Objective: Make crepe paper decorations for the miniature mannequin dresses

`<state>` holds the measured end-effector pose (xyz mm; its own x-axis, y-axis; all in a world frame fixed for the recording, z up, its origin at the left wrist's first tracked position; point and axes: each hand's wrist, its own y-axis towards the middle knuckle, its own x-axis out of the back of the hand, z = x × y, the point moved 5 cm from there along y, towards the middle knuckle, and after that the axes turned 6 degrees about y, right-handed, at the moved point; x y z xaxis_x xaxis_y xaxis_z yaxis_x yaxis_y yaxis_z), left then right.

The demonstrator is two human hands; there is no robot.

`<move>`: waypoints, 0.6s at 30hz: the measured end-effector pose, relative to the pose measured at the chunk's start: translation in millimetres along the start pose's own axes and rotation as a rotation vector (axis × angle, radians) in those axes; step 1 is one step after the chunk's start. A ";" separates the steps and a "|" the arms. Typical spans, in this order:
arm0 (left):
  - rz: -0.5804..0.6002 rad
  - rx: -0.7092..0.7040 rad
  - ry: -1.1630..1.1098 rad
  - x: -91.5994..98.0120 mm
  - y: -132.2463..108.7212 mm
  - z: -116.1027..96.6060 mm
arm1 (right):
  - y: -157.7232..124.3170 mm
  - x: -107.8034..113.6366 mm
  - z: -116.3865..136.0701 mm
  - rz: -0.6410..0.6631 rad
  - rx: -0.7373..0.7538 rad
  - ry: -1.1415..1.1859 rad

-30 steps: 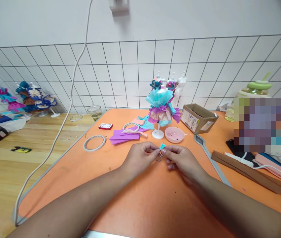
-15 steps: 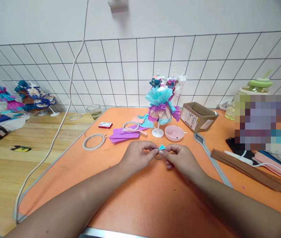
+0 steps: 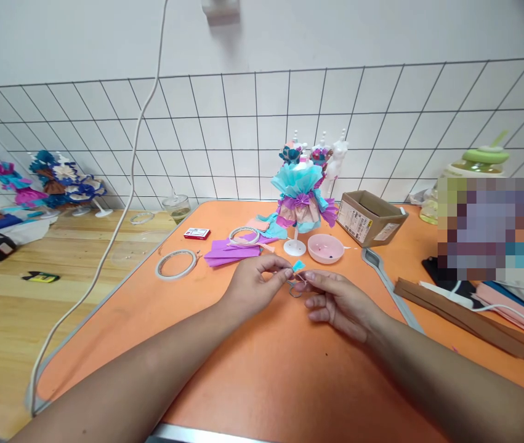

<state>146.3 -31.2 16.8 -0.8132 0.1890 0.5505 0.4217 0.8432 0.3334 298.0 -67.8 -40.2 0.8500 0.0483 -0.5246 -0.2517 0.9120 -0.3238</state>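
Between thumb and forefinger, my left hand point(image 3: 262, 277) pinches a small piece of turquoise paper point(image 3: 298, 266). Close beside it is my right hand point(image 3: 340, 300), its thumb and forefinger closed on what looks like a thin pale strip point(image 3: 302, 278) running from the paper's lower end; the other fingers are loosely curled. Just under the fingertips, a thin grey ring point(image 3: 295, 291) shows in part; whether it is part of a tool I cannot tell. Beyond my hands stands a small mannequin point(image 3: 299, 197) dressed in turquoise, purple and peach crepe paper. A pink bowl point(image 3: 325, 249) with tiny beads sits beside its base.
Purple crepe paper point(image 3: 229, 252) lies left of the mannequin under a tape roll point(image 3: 244, 235). Another tape roll point(image 3: 176, 264) and a small red-white box point(image 3: 197, 233) are farther left. A cardboard box point(image 3: 372, 216) and brown paper strips point(image 3: 465, 320) lie right. A white cable point(image 3: 118, 227) hangs at left.
My right hand has moved slightly down and away from the turquoise paper, its lower fingers opening. The turquoise paper has tilted and shifted a little left in my left fingers.
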 end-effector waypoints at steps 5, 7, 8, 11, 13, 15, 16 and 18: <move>0.042 -0.044 0.068 -3.9 -2.5 -2.5 | 5.0 5.8 -2.2 -0.004 -0.028 0.041; 0.060 -0.080 0.103 -4.8 -3.1 -3.5 | 5.2 6.0 -1.0 0.018 -0.055 0.025; 0.065 -0.096 0.117 -4.9 -3.3 -4.0 | 4.7 6.0 -0.5 0.027 -0.082 0.021; 0.042 -0.126 0.158 -2.9 -3.1 -4.2 | 2.4 8.1 -0.3 0.033 -0.208 0.040; 0.031 -0.143 0.181 -1.6 -2.8 -3.4 | 1.5 9.8 0.2 0.046 -0.243 0.033; 0.042 -0.173 0.203 -1.9 -2.8 -2.7 | 1.6 10.3 0.8 0.082 -0.221 -0.016; 0.054 -0.192 0.213 -2.5 -3.0 -2.6 | 1.8 10.2 0.4 0.101 -0.209 -0.043; 0.076 -0.230 0.233 -3.7 -3.6 -3.0 | 2.1 10.1 -1.4 0.127 -0.203 -0.082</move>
<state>149.1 -36.5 15.8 -0.6733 0.1047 0.7319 0.5791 0.6901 0.4340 305.4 -66.0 -47.3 0.8384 0.1976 -0.5080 -0.4395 0.7962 -0.4158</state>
